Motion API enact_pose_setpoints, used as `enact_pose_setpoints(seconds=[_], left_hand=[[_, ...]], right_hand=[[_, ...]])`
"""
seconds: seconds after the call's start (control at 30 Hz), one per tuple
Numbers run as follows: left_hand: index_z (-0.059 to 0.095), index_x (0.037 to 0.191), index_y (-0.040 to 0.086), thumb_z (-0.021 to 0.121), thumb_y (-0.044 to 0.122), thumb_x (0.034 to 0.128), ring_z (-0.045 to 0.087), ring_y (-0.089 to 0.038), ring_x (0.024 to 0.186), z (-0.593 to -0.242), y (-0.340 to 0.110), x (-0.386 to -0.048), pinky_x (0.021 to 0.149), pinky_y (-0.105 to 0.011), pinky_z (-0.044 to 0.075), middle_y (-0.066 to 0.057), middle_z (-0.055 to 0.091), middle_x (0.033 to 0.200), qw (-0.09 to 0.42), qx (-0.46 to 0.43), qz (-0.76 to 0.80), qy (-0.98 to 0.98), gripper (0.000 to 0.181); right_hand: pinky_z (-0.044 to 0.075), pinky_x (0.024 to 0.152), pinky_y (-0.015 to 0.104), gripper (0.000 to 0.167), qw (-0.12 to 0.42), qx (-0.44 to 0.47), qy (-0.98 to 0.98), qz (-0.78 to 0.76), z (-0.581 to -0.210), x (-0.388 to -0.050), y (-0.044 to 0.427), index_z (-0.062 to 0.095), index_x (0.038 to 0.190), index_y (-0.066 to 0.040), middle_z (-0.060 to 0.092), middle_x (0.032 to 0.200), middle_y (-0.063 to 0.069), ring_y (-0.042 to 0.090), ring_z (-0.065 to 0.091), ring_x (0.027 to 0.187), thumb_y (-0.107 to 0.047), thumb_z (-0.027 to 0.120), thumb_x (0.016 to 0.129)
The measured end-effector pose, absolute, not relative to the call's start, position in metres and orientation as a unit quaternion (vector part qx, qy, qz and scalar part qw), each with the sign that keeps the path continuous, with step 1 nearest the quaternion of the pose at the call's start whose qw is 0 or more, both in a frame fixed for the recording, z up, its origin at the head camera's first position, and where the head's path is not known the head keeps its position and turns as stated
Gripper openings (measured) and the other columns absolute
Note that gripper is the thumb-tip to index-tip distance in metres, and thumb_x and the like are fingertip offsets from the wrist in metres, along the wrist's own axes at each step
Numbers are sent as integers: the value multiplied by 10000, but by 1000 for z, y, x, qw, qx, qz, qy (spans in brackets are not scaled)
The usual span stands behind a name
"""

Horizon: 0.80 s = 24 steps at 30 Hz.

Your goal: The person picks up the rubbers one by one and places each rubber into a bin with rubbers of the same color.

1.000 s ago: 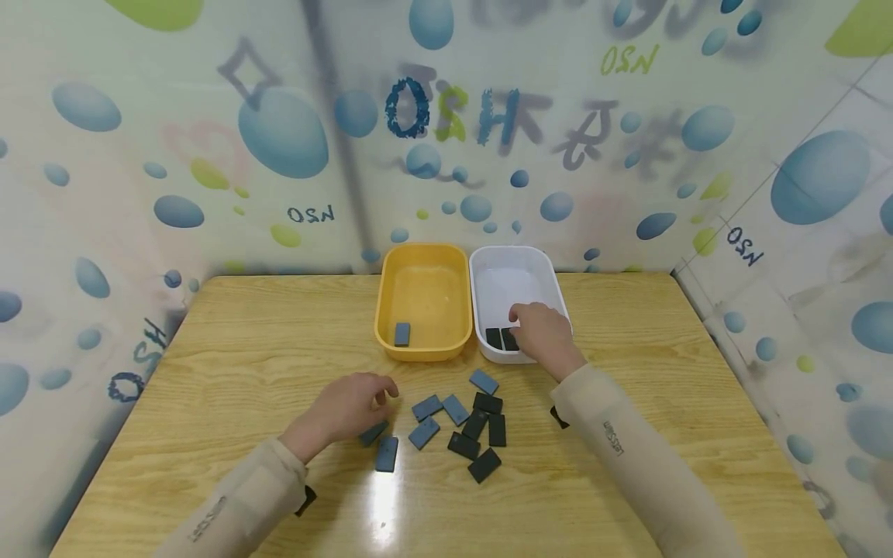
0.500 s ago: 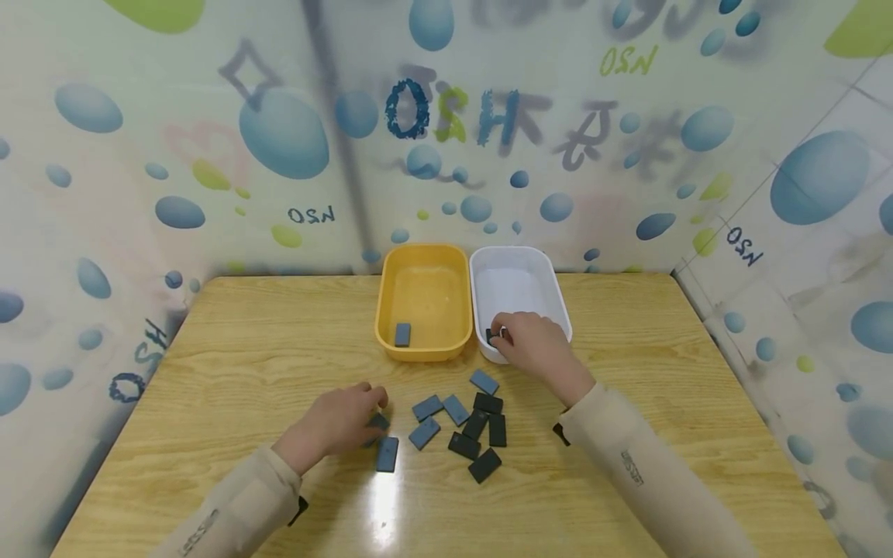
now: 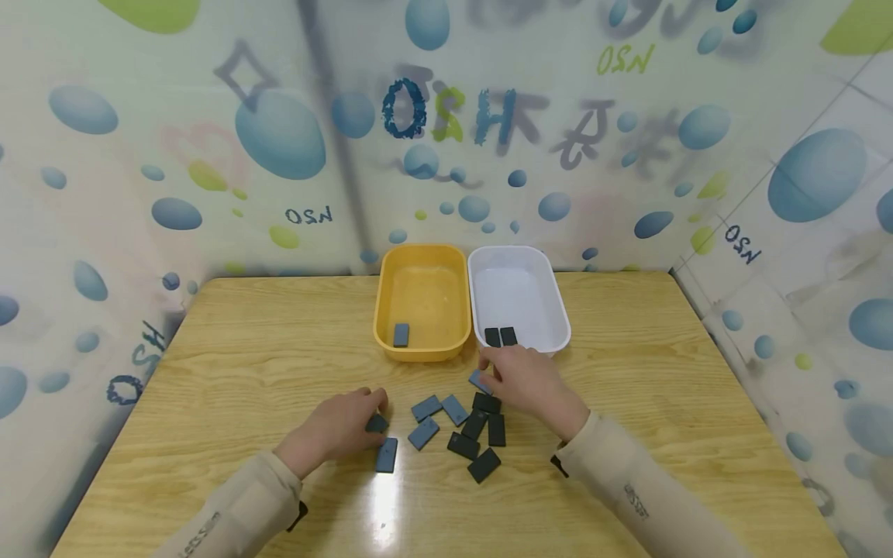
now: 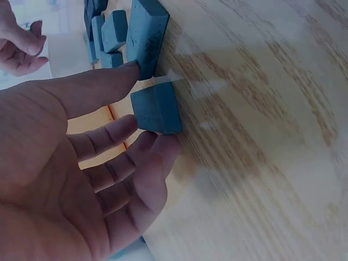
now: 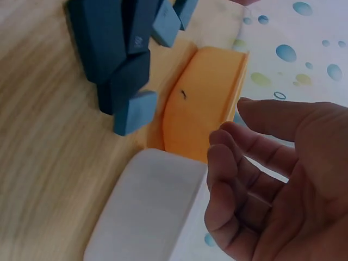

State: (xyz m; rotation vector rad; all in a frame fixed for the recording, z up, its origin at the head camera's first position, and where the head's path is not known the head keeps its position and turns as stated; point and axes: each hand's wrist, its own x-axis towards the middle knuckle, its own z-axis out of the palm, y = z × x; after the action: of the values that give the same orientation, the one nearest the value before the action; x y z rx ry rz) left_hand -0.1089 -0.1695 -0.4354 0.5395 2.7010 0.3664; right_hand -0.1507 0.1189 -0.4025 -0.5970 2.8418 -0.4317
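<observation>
Around a small blue-grey block (image 3: 377, 423) (image 4: 157, 109) is the left hand (image 3: 337, 428) (image 4: 98, 174); its fingertips touch or nearly touch one end, and its thumb is beside a neighbouring block (image 3: 387, 455) (image 4: 147, 35). The right hand (image 3: 533, 385) (image 5: 283, 174) is empty, fingers loosely bent, above a blue-grey block (image 3: 478, 380) (image 5: 136, 112) just in front of the white tray (image 3: 519, 291) (image 5: 147, 206). Two black blocks (image 3: 508, 336) lie in that tray. One blue-grey block (image 3: 401, 335) lies in the yellow tray (image 3: 425, 291) (image 5: 198, 103).
Between the hands, several black blocks (image 3: 484, 465) and several blue-grey blocks (image 3: 423, 432) lie loose on the wooden table (image 3: 279, 333). Both trays stand side by side at the back, near a patterned wall covering (image 3: 446, 186).
The right hand has moved from inside the white tray to in front of it, uncovering the two black blocks. The left hand has shifted slightly left and down around its block.
</observation>
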Motion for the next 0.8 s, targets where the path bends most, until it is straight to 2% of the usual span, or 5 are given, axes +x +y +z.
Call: enact_pose_setpoints(seconds=[0.43,0.8], left_hand=[[582,1037,170,768,168,804,515,-180,692,-435,-170,-108,622,-387,465,-20,566,874,182,210,120,953,298],[555,985,164,780,145,768,474,-191,645,-441,-168,-108,579,-359,406,-25,549,837,175,205,116,956,313]], right_hand=[[387,514,245,152,67,-217,964,-135,-419,-142,125,686,975,-172,535,665,-82,68,455,548,-289,719,884],[378,508,248,158,58,-229,963,-131,-424,-141,127,690,941,-173,536,657,-81,63,453,551,-294,747,858]])
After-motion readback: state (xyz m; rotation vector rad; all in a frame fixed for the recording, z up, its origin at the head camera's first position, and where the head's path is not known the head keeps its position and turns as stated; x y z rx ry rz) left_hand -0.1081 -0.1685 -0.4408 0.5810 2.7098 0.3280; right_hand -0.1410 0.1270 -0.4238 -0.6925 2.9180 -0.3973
